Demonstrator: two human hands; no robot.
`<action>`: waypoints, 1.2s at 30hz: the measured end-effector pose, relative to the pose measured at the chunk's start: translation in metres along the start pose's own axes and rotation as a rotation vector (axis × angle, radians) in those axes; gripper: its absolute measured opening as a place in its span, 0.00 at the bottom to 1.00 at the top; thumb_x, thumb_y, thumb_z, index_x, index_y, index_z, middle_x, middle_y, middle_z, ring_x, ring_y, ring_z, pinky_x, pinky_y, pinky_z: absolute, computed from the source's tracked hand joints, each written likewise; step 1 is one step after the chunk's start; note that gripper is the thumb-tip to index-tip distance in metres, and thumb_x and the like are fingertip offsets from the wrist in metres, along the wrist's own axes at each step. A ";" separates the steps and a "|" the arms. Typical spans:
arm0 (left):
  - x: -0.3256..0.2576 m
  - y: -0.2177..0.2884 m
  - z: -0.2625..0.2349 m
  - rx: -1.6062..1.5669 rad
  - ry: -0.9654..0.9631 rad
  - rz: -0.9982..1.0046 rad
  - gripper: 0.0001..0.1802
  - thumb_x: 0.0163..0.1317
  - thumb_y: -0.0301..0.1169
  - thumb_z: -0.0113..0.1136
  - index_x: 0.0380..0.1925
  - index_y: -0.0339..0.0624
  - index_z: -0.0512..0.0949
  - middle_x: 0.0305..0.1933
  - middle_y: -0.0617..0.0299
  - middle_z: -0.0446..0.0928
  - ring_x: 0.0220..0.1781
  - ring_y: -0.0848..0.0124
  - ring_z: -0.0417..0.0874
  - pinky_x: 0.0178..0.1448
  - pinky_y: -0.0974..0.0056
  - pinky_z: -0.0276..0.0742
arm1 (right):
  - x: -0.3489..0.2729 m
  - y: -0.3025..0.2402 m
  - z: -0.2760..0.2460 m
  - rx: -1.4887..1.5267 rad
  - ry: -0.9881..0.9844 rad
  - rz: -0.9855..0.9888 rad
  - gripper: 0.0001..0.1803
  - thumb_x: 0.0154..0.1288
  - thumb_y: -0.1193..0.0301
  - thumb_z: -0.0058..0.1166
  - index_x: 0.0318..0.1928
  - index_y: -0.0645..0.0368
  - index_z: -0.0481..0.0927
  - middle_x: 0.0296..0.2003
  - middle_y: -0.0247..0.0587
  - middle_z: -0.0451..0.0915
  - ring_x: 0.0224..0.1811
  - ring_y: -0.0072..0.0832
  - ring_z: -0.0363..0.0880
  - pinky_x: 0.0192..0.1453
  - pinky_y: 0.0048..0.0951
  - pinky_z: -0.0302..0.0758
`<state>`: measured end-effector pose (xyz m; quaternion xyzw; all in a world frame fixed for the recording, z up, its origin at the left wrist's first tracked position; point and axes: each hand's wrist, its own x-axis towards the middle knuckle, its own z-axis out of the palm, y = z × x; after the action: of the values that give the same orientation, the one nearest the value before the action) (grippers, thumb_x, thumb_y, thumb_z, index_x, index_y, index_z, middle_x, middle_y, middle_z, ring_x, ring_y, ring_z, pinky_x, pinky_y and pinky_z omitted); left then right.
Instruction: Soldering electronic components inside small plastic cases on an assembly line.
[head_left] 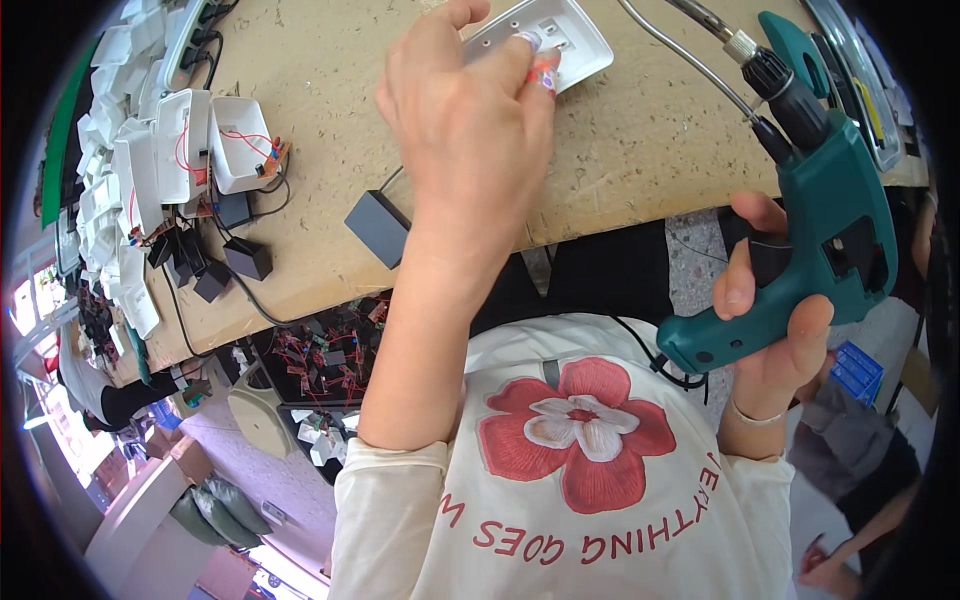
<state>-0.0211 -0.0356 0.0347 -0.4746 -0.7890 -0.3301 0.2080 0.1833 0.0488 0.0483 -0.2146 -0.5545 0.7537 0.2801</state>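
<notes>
At the top middle, my left hand [465,110] grips the left side of a shallow white plastic case [590,55], with colourful tape on the fingers that reach inside. The case is cut off by the picture's upper edge, and whatever sits under my fingertips is hidden. Beside my left wrist lies a dark grey box [378,230] with a thin cord that passes under the hand. On the right, my right hand [765,290] is wrapped around the handle of a teal soldering gun [835,215]. Its metal tip and bent feed tube point up and left, over the table.
Along the table's [330,100] left side stand piled white cases [115,190], some with red wires, and several small black boxes [212,280] on cords. A dark bin of wired circuit boards [325,350] is below the table edge. Another person's arm [860,540] shows at lower right.
</notes>
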 end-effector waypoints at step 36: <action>-0.022 -0.025 0.002 -0.198 0.143 -0.077 0.08 0.44 0.26 0.61 0.28 0.40 0.76 0.38 0.60 0.74 0.39 0.66 0.73 0.45 0.61 0.57 | 0.089 0.020 0.051 0.239 -0.219 -0.001 0.39 0.63 0.49 0.43 0.63 0.67 0.53 0.61 0.65 0.54 0.63 0.47 0.60 0.56 0.30 0.72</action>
<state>-0.0332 -0.0563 0.0111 -0.4373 -0.7534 -0.4471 0.2031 0.0801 0.0665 0.0427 -0.0959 -0.4883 0.8330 0.2418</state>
